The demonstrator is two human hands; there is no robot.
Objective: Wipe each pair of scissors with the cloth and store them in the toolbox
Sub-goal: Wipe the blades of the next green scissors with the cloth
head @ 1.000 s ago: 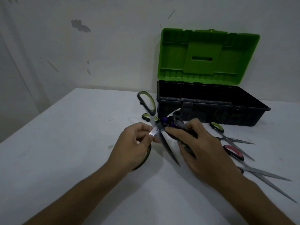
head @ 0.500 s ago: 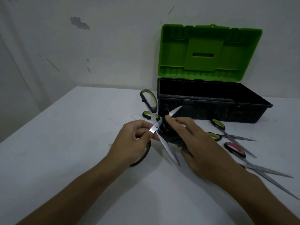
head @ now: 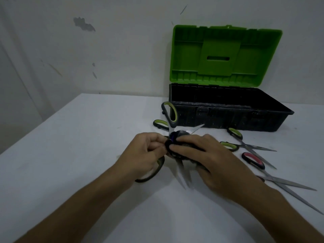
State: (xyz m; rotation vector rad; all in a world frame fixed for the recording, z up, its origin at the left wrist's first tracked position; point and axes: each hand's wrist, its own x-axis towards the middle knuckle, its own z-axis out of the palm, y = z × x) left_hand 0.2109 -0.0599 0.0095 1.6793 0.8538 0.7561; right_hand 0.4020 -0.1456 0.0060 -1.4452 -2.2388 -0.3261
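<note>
**A:** what changed just now? Left hand still grips the open green-handled scissors at the pivot, but the right hand has slid its dark cloth up the blade to there.

**B:** so wiping's midway imo. Toolbox sits open behind; can't see inside. No readable writing anywhere.
</note>
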